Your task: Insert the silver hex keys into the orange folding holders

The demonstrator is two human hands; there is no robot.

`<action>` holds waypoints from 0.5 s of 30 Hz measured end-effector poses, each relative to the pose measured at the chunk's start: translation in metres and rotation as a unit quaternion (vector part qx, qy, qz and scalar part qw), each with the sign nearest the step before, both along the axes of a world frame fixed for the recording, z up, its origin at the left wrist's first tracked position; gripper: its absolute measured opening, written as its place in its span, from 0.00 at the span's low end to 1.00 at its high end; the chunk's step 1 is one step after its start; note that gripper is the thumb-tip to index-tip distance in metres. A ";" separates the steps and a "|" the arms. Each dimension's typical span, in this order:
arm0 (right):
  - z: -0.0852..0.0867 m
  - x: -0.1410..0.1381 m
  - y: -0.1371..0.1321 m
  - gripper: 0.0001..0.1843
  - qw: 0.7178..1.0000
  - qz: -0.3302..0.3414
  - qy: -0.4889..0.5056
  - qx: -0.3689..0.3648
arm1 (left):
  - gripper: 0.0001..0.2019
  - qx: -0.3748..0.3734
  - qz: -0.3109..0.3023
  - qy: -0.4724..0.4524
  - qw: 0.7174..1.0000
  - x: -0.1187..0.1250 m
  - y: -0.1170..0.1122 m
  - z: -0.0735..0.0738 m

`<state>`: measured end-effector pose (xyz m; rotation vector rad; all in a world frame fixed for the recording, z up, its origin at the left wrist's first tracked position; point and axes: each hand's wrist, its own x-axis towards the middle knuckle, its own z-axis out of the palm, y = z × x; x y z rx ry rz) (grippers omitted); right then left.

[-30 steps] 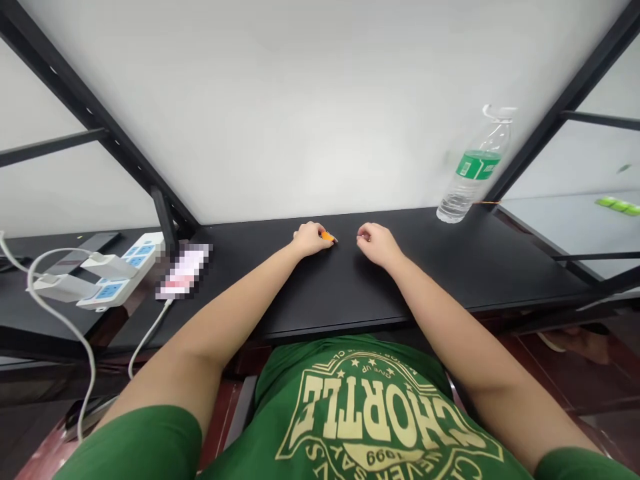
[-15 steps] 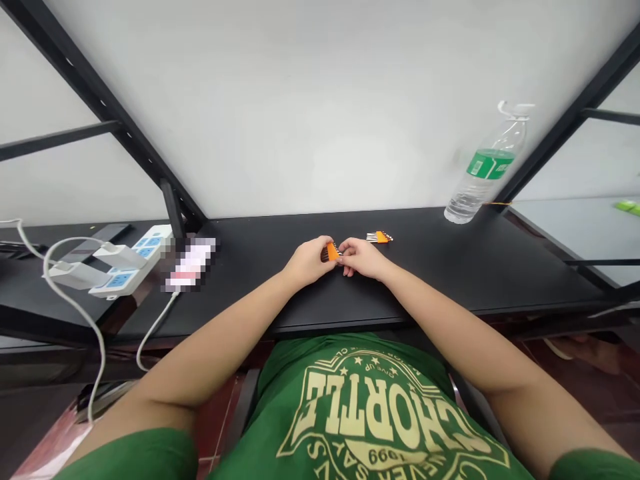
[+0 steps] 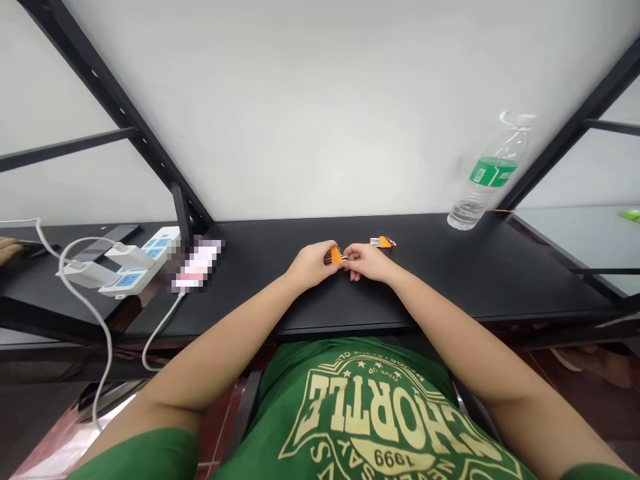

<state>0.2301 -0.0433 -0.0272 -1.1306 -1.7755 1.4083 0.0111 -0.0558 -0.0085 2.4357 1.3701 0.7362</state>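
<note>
My left hand (image 3: 315, 264) is closed round an orange hex key holder (image 3: 336, 255), with several metal keys standing through it. The fingers of my right hand (image 3: 369, 261) are pinched together at the holder's right side, on the end of a hex key (image 3: 345, 259). How far that key sits in the holder is too small to tell. Farther back on the black desk lies a second orange holder (image 3: 385, 242) with several silvery hex keys, apart from both hands.
A clear water bottle (image 3: 487, 177) with a green label stands at the back right. To the left are a phone (image 3: 197, 263) on a cable and a white power strip (image 3: 145, 263) with plugs. Another person's hand (image 3: 7, 250) shows at the left edge. Black metal frames flank the desk.
The view has shifted slightly. My right fingers have drawn a little away from the holder's orange body, staying at the key end. Another person's hand has appeared at the far left.
</note>
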 end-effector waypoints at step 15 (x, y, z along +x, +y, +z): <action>0.015 0.023 0.001 0.23 0.988 0.031 0.110 -0.100 | 0.14 -0.019 -0.034 -0.045 0.998 -0.001 0.000 0.001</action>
